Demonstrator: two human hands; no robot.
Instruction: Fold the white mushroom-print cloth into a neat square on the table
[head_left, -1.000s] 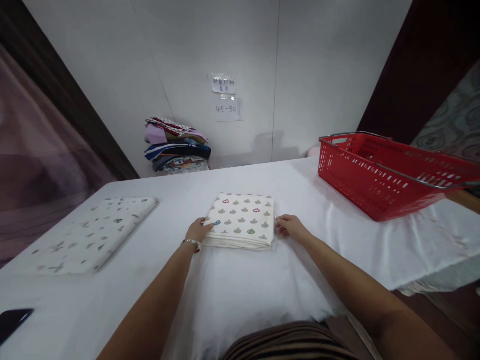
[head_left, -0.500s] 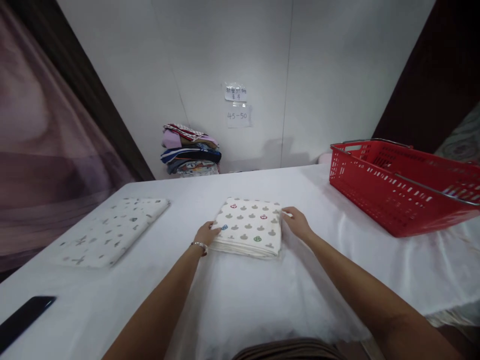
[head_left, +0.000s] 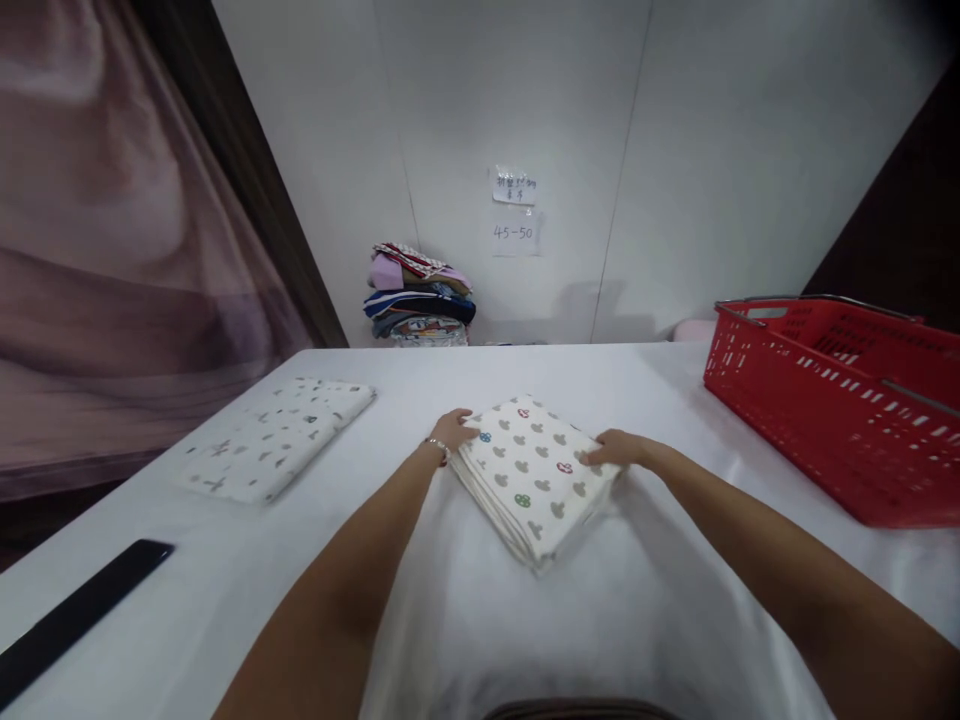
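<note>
A folded white cloth [head_left: 536, 465] with grey, red, blue and green mushroom prints lies in front of me on the white-covered table. It sits turned, with one corner pointing toward me, and its stacked layers show along the left edge. At its left corner, my left hand [head_left: 453, 430], with a bracelet at the wrist, is closed on the edge, thumb on top. My right hand [head_left: 621, 448] grips the opposite side, thumb over the print and the other fingers partly hidden. To the left lies a second folded white cloth [head_left: 277, 440] with small dark prints.
A red plastic basket [head_left: 832, 420] with metal handles stands on the right. Folded fabrics [head_left: 420, 295] are stacked by the back wall, left of the paper signs [head_left: 514, 233]. A black flat object [head_left: 90, 610] lies at the near left, beside a pinkish curtain [head_left: 150, 220].
Both hands have turned the mushroom-print cloth clockwise, so a corner now faces me instead of a straight edge. The camera view has swung left, shifting everything rightward.
</note>
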